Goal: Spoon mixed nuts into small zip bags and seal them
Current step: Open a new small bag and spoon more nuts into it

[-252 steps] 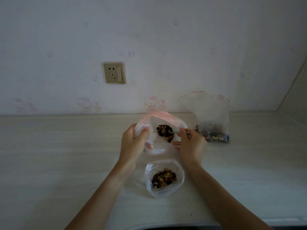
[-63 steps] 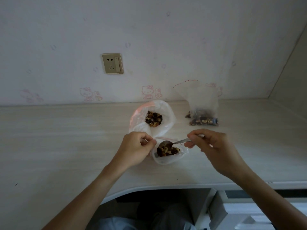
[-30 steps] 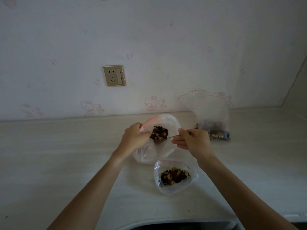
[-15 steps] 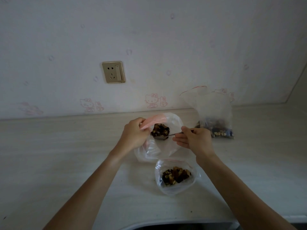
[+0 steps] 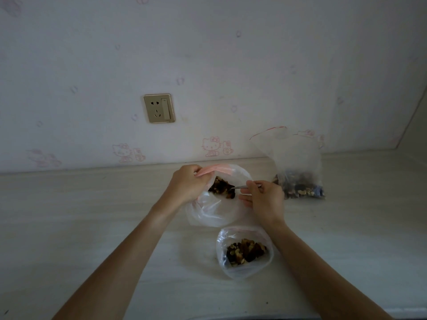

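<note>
Head view, single frame. I see both hands working at the large bag (image 5: 216, 204), which lies on the pale counter (image 5: 80, 215) near the back wall.

Left hand (image 5: 186, 185): fingers curled, pinching the pink-striped rim of the large bag and holding its mouth up and open.

Right hand (image 5: 263, 199): thumb and forefinger pinch the handle of a thin metal spoon (image 5: 240, 186); the other fingers are loosely curled below. The spoon's handle runs leftward into the bag mouth. Its bowl sits in or against the mixed nuts (image 5: 221, 189) inside the bag; I cannot tell whether the bowl is loaded.

Small zip bag (image 5: 245, 251): lies on the counter just in front of the large bag, nearer to me, between the two forearms. Its mouth is open and it holds a heap of nuts. Neither hand touches it.

A third bag (image 5: 298, 167) stands upright to the right, against the wall, red strip at the top, nuts settled in its bottom. It is apart from both hands.

Background: wall socket (image 5: 159, 108) above and left of the hands; faint pink cartoon-cat prints (image 5: 211, 146) on the wallpaper.
</note>
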Demonstrator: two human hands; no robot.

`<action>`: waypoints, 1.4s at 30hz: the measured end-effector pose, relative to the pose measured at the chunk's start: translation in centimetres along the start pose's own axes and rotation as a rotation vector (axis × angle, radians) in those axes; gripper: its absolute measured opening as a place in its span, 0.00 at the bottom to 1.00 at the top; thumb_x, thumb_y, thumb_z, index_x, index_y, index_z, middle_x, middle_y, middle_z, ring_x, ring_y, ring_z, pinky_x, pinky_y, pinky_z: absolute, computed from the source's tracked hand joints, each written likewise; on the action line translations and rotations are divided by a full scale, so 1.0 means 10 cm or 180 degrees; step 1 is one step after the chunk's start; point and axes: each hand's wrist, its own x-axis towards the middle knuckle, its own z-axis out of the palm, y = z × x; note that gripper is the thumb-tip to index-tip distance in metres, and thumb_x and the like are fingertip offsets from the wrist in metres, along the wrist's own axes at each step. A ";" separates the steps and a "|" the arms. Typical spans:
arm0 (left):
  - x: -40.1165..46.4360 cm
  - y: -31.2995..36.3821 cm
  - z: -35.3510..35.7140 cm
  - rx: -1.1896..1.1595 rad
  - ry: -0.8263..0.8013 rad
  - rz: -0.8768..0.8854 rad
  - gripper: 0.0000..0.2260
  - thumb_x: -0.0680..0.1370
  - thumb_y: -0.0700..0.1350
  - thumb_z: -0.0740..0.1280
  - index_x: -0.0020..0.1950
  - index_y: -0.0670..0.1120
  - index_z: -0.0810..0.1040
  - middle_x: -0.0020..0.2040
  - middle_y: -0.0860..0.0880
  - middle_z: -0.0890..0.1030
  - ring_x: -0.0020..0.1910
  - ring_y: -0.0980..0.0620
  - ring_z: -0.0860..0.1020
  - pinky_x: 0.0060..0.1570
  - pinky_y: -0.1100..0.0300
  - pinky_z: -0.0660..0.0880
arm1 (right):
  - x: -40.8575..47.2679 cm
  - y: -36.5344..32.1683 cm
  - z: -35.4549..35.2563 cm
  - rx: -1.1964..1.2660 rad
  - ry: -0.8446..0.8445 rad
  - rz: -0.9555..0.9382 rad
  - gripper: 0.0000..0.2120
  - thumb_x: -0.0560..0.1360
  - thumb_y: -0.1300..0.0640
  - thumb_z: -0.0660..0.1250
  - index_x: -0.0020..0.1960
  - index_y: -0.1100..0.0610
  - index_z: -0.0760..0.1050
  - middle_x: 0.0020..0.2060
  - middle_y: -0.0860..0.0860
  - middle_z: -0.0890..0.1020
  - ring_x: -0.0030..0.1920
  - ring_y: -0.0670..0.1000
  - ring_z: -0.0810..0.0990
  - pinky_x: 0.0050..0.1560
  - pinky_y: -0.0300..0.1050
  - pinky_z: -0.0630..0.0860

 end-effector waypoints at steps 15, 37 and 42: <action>0.00 0.01 0.04 0.1748 0.0996 0.0734 0.19 0.84 0.62 0.58 0.51 0.49 0.79 0.38 0.52 0.80 0.35 0.48 0.80 0.35 0.54 0.75 | 0.01 -0.04 -0.06 0.0229 -0.0194 0.0398 0.09 0.82 0.57 0.67 0.51 0.61 0.83 0.39 0.52 0.88 0.39 0.51 0.89 0.39 0.40 0.84; -1.27 -0.14 0.13 0.0318 0.0992 0.1166 0.07 0.78 0.50 0.73 0.54 0.51 0.79 0.44 0.59 0.80 0.42 0.60 0.80 0.43 0.63 0.78 | -0.56 -0.58 -0.94 0.0266 -0.0693 0.0347 0.09 0.82 0.58 0.68 0.50 0.62 0.84 0.42 0.58 0.88 0.44 0.56 0.89 0.41 0.43 0.85; -1.42 -0.21 0.32 0.0178 0.0454 0.0562 0.12 0.79 0.63 0.64 0.51 0.56 0.79 0.39 0.59 0.82 0.41 0.65 0.80 0.40 0.63 0.79 | -0.79 -0.62 -1.14 0.0228 -0.0797 0.0453 0.09 0.81 0.58 0.68 0.50 0.63 0.84 0.43 0.59 0.88 0.45 0.57 0.89 0.43 0.44 0.86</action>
